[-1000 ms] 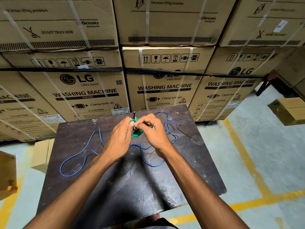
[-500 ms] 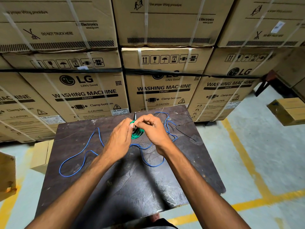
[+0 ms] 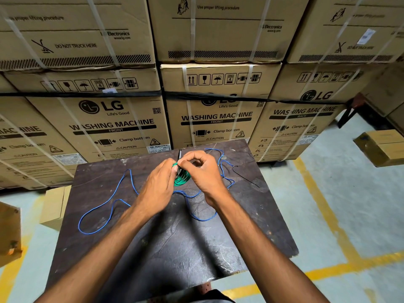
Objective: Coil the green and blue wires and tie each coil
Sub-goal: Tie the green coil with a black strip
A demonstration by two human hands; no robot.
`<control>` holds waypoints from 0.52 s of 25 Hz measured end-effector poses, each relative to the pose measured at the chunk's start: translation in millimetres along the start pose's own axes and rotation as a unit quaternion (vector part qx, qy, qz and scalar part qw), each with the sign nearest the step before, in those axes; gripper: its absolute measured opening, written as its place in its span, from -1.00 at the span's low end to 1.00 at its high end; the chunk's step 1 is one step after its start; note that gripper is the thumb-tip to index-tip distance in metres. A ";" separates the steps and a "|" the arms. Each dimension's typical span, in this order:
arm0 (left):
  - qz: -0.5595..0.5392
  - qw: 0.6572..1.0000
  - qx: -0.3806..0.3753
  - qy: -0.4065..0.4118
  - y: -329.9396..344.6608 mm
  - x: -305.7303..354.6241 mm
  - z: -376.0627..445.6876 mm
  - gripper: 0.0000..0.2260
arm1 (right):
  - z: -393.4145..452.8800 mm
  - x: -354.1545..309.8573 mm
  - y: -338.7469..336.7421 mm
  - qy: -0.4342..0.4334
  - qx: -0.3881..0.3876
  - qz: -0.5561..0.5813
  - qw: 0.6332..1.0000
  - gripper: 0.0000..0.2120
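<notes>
pinching a black tie (image 3: pixel 179 157) that stands upright across the green coil (image 3: pixel 182 178), the right hand (image 3: pixel 204 171) works opposite the left hand (image 3: pixel 160 184), which grips the coil above the bench (image 3: pixel 175 248); blue wire (image 3: pixel 113 202) lies loose beneath.

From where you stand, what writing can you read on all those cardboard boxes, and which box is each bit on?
"LG Life's Good", "WASHING MACHINE FRONT", "Clamp bottom", "CAUTION": lower left box.
The same wording, its logo partly under a black strap: lower middle box.
"LG", "WASHING MACHINE BACK": lower right box.
"DO NOT TRUCK HERE", "Electronics www.lg.com": upper left box.
"Use proper lifting procedure": upper middle box.
White stickers and fine print: too small to read.
</notes>
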State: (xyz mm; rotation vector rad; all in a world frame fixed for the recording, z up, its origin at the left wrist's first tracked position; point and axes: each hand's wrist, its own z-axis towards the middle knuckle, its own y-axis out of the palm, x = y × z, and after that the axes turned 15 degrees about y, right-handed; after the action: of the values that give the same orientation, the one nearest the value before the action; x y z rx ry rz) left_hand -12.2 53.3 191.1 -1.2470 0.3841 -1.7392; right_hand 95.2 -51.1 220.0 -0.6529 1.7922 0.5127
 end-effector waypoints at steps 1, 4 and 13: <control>0.001 1.000 -0.002 -0.001 0.3 0.4 -0.2 -0.79 | -1.2 -0.5 0.5 0.005 -0.002 0.014 1.000 -0.85; -0.001 1.000 -0.004 0.000 0.8 1.4 0.0 -0.78 | -2.6 0.5 1.4 0.011 -0.001 0.048 0.999 -0.81; -0.010 1.000 -0.014 -0.003 2.8 -0.4 -2.3 -0.80 | -6.0 2.7 -1.3 -0.030 -0.006 0.052 0.998 -0.66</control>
State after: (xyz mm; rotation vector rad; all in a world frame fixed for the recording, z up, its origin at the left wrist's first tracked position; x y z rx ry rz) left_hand -12.8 51.6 188.0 -1.2787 0.3960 -1.7519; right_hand 91.1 -56.4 219.2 -0.5487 1.7742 0.6083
